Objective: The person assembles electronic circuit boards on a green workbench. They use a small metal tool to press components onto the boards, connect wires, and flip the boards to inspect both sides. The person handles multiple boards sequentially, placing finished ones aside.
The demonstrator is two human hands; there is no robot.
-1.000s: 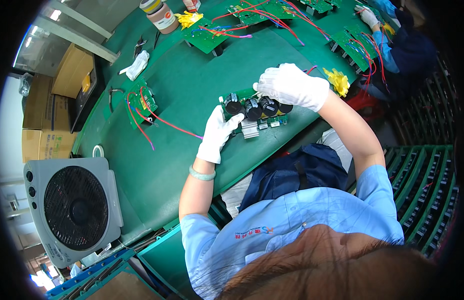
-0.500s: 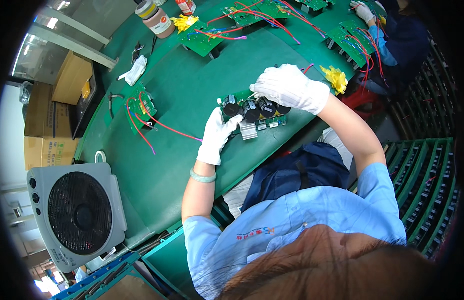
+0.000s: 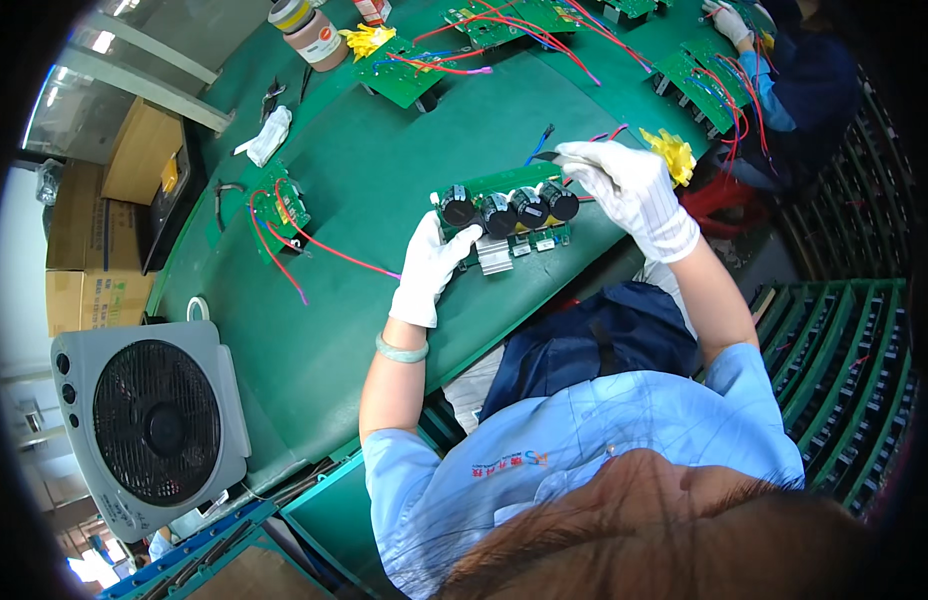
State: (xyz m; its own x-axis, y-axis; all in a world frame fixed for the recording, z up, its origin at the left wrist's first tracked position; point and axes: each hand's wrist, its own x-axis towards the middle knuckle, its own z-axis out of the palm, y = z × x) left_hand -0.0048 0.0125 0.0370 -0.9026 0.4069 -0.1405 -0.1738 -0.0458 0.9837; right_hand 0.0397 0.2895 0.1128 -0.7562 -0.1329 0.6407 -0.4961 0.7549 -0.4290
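At the green bench (image 3: 324,340), the left hand (image 3: 429,268) grips the circuit board (image 3: 504,184) by its left end; hold it steady, pressing no capacitor (image 3: 529,207). The right hand (image 3: 619,190), fingers bent, hangs near the right end; whether it grips the slim dark object (image 3: 548,157) I cannot tell

Light is bright, edges curved, corners black.

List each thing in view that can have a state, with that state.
Left hand: gloved, closed on the circuit board's left end
Right hand: gloved, fingers bent; grip unclear
Circuit board: held, capacitors attached
Left-side board: on the table, red wires attached
White cloth item: crumpled
Fan: running or off, cannot tell
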